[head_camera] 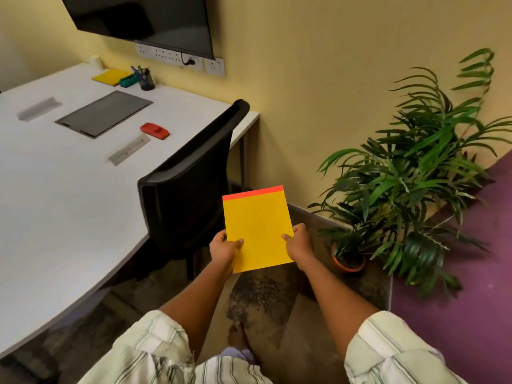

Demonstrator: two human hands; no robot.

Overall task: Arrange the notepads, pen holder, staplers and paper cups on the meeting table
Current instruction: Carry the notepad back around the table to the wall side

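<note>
Notepad (pixel 257 228), yellow, red strip along its far edge: held in the air off the bench (pixel 55 176), in front of the black chair (pixel 188 176).
Left hand (pixel 223 249): fingers (pixel 221 235) grip the pad's lower left edge, thumb on top.
Right hand (pixel 297 245): grips the lower right edge likewise.
Red stapler (pixel 154 130): on the bench, beside the grey inset panel (pixel 104 113).
Far end of the bench: second yellow notepad (pixel 110 77), green stapler (pixel 128 80) and pen holder (pixel 146 80) close together; paper cup (pixel 95 62) just behind.
Potted plant (pixel 415 167): on the floor, right.
</note>
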